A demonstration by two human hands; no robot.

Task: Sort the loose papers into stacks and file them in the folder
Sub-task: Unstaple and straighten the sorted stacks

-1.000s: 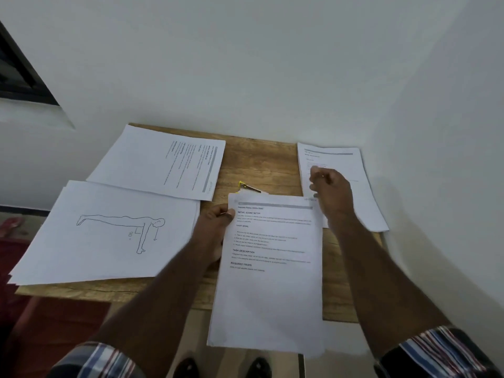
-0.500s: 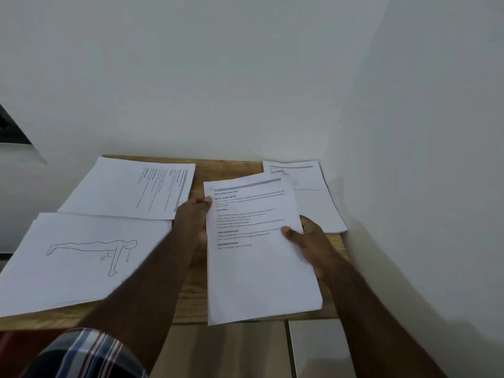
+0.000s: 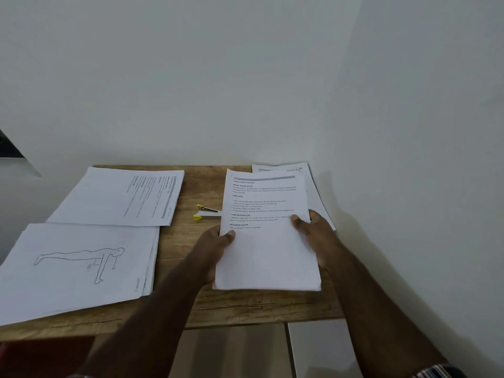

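Observation:
A stack of printed text pages is held between both hands over the right half of the wooden table. My left hand grips its left edge, thumb on top. My right hand grips its right edge, thumb on top. The stack's lower end sits close to the tabletop. Another printed sheet lies partly under it at the back right. A stack topped by a line drawing of a figure lies at the front left. A text stack lies behind that. No folder is visible.
A small white and yellow stapler lies on the table just left of the held stack. White walls close in behind and on the right. The table's front edge runs below my forearms, with tiled floor beyond it.
My right hand left the back-right sheet and took the stack's right edge. Both hands lifted the stack, then drew it right and down toward the table, which uncovered the stapler.

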